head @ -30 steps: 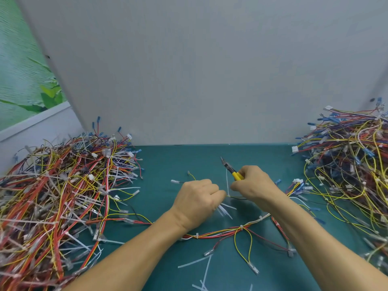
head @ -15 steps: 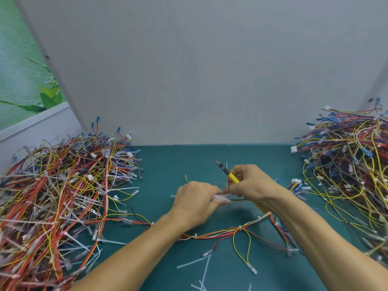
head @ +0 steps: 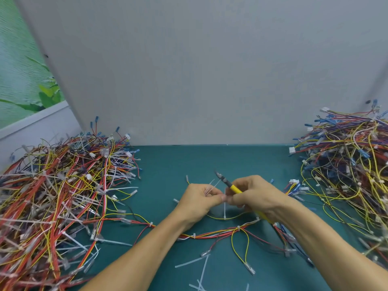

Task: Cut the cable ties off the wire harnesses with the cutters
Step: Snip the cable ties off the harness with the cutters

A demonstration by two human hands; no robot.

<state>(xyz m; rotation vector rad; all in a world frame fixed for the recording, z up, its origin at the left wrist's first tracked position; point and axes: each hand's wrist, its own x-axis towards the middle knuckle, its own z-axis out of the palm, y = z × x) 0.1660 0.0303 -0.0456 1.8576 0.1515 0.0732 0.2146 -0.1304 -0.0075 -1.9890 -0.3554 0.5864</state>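
My right hand (head: 255, 195) grips yellow-handled cutters (head: 227, 183) whose dark jaws point up and left, away from the work. My left hand (head: 199, 201) holds a bunch of clear cable ties (head: 211, 186) that stick out above its fingers. The fingertips of both hands meet over a thin white tie (head: 224, 208) that hangs down to a yellow wire (head: 225, 218). A red, yellow and white wire harness (head: 210, 234) lies on the green mat below my wrists, with small white ties around it.
A big heap of red and yellow harnesses with long ties (head: 56, 198) fills the left side. Another heap with blue connectors (head: 348, 173) fills the right. Cut tie pieces (head: 195, 263) lie on the green mat (head: 189, 160) near me. A grey wall stands behind.
My hands have come together: the right hand moved left and down with the cutters until its fingertips met the left hand's. The left hand stayed almost still with its ties.
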